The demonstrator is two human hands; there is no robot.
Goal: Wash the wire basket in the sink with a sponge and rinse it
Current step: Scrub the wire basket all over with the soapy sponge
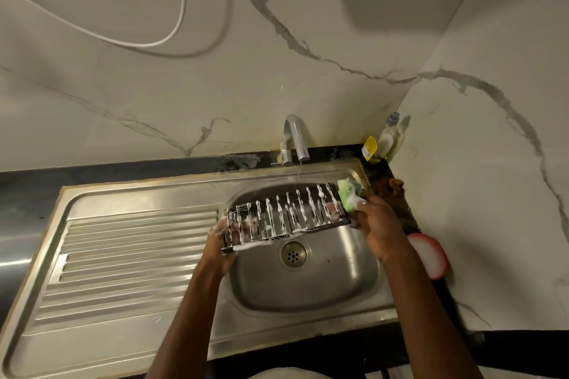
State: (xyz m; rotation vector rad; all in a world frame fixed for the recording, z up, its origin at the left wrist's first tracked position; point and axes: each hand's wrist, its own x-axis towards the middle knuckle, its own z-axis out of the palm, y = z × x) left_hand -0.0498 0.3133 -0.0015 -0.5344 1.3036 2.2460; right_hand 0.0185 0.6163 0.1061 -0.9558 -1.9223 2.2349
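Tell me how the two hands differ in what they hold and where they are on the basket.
The left hand grips the wire basket at its near left end; the right hand holds the green sponge against the far right end. The left hand is thick with foam; the right shows less. Both are wet and held over the sink.

Left hand (226, 240): arm extended fwd, fingers curled, soapy.
Right hand (374, 224): arm extended fwd, raised higher, fingers curled, back seen.
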